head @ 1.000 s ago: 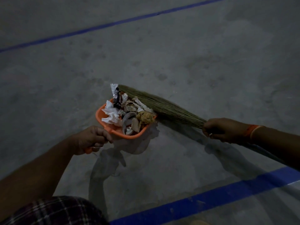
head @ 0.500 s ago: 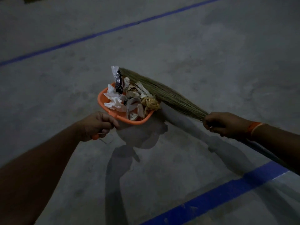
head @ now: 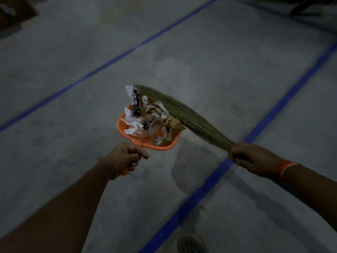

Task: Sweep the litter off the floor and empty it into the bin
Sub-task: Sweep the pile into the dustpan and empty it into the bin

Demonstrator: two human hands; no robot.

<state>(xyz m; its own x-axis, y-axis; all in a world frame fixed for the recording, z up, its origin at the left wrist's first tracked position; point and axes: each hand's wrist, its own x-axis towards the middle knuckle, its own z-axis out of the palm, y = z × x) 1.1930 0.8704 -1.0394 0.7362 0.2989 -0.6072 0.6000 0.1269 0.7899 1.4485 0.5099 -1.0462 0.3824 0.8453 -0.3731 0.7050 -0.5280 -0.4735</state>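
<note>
An orange dustpan (head: 162, 146) hangs above the grey floor, heaped with litter (head: 145, 117): crumpled white paper, a dark wrapper, brownish scraps. My left hand (head: 125, 157) grips the dustpan's handle at its near end. A grass broom (head: 184, 115) lies slantwise over the right side of the pan, its bristles against the litter. My right hand (head: 253, 157) grips the broom where the bristles are bound; an orange band is on that wrist. No bin is in view.
Blue lines (head: 209, 187) cross the concrete floor. A round floor drain (head: 191, 243) sits at the bottom edge. Dark objects stand at the top left corner (head: 16, 10) and the top right corner (head: 310, 8); I cannot make out what they are.
The view has swung across the floor: a blue line now runs beneath the hands and a drain has appeared. Both hands keep their grips, with the broom still on the litter.
</note>
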